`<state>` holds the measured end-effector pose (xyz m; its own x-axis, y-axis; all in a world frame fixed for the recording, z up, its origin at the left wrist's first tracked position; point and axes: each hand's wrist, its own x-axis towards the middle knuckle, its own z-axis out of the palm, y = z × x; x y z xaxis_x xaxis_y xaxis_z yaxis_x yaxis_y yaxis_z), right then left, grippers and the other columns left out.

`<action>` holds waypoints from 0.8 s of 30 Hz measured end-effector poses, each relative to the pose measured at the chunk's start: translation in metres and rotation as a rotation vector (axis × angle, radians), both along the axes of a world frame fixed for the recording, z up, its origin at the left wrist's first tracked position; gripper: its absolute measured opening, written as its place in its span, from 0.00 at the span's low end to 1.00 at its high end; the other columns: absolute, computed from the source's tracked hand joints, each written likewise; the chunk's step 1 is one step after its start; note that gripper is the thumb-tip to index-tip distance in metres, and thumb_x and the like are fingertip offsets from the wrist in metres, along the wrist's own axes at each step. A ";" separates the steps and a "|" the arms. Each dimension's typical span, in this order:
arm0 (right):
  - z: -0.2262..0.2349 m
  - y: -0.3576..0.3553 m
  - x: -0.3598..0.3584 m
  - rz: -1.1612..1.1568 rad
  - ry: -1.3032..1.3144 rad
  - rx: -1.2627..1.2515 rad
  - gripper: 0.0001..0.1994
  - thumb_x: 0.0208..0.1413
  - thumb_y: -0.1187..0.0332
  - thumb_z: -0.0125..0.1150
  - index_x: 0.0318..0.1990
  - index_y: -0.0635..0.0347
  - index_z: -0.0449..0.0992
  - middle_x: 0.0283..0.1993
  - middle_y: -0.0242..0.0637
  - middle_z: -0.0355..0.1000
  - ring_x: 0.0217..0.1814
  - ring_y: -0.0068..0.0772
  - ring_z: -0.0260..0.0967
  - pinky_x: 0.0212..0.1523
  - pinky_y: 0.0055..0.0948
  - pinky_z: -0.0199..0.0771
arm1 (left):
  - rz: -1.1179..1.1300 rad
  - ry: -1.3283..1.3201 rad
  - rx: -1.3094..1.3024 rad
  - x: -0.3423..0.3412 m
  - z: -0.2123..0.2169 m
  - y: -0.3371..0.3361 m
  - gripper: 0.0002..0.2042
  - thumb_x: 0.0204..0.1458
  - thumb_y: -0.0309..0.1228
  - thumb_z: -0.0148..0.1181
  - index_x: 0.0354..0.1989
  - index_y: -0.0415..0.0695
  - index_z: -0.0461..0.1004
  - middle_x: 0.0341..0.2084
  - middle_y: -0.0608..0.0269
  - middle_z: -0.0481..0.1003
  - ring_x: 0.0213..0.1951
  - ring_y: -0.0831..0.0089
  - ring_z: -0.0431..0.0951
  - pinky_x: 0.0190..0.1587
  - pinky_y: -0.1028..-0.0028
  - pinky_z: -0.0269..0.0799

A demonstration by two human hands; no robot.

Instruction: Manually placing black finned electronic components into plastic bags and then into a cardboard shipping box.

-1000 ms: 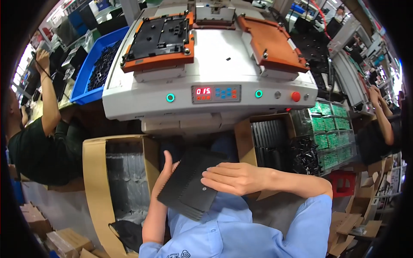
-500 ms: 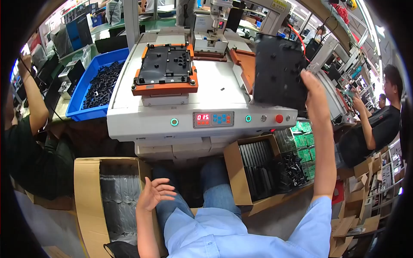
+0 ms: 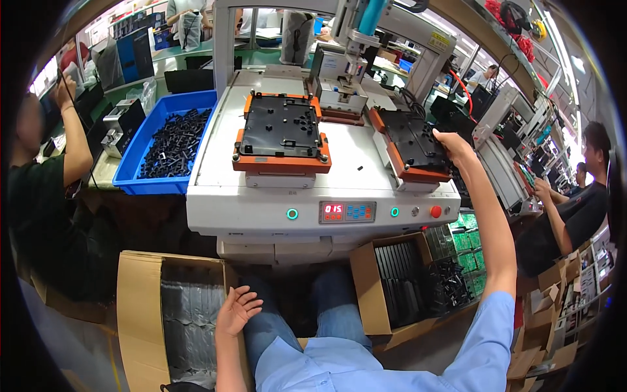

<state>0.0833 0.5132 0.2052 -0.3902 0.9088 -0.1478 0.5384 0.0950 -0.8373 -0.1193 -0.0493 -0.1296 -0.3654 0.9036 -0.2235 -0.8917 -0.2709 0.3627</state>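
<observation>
At the right of the machine, a black plastic panel [image 3: 415,136] lies on or just over an orange fixture [image 3: 418,174]. My right hand [image 3: 456,149] grips its right edge, the thumb on top and the other fingers mostly hidden. My left hand [image 3: 239,312] hovers over my lap, empty, with its fingers apart. A second black plastic panel [image 3: 277,124] rests in the left orange fixture [image 3: 282,164], touched by neither hand.
A blue bin [image 3: 153,189] of small black parts stands left of the white machine [image 3: 261,208]. Below are a carton [image 3: 140,313] of wrapped items and a carton [image 3: 368,281] of black panels. Green circuit boards [image 3: 465,242] lie at right. People sit on both sides.
My right hand has lowered the black panel from a raised, tilted position onto or just over the right fixture. My left hand stays open near my lap. The view has shifted.
</observation>
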 end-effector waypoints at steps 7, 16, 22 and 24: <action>-0.033 -0.001 0.010 0.066 -0.192 0.446 0.26 0.58 0.51 0.47 0.35 0.73 0.75 0.28 0.46 0.75 0.34 0.32 0.71 0.41 0.31 0.67 | 0.025 -0.173 0.159 -0.007 -0.004 -0.002 0.22 0.63 0.45 0.36 0.51 0.41 0.68 0.43 0.48 0.75 0.47 0.48 0.74 0.46 0.54 0.73; -0.012 0.019 -0.028 0.069 -0.358 1.049 0.19 0.57 0.55 0.50 0.37 0.66 0.75 0.37 0.54 0.73 0.44 0.55 0.71 0.45 0.43 0.68 | 0.046 -0.194 0.167 -0.006 -0.005 -0.004 0.22 0.63 0.45 0.36 0.51 0.40 0.68 0.43 0.48 0.74 0.48 0.46 0.73 0.47 0.53 0.73; -0.015 0.060 -0.064 0.040 -0.562 0.978 0.20 0.52 0.53 0.58 0.33 0.67 0.74 0.36 0.55 0.73 0.42 0.56 0.71 0.43 0.44 0.69 | 0.016 -0.180 0.171 -0.004 -0.005 -0.004 0.22 0.63 0.44 0.37 0.51 0.38 0.67 0.44 0.47 0.73 0.49 0.47 0.73 0.49 0.56 0.72; -0.015 0.068 -0.066 0.029 -0.607 0.999 0.21 0.51 0.53 0.60 0.32 0.67 0.74 0.36 0.55 0.73 0.42 0.56 0.71 0.43 0.44 0.69 | 0.024 -0.176 0.183 -0.003 -0.009 -0.005 0.22 0.63 0.44 0.36 0.51 0.38 0.67 0.44 0.46 0.74 0.49 0.47 0.73 0.49 0.55 0.72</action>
<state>0.0171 0.5816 0.1901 -0.5238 0.7182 0.4582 0.8111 0.5849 0.0104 -0.1225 -0.0544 -0.1386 -0.3575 0.9263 -0.1187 -0.9291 -0.3400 0.1453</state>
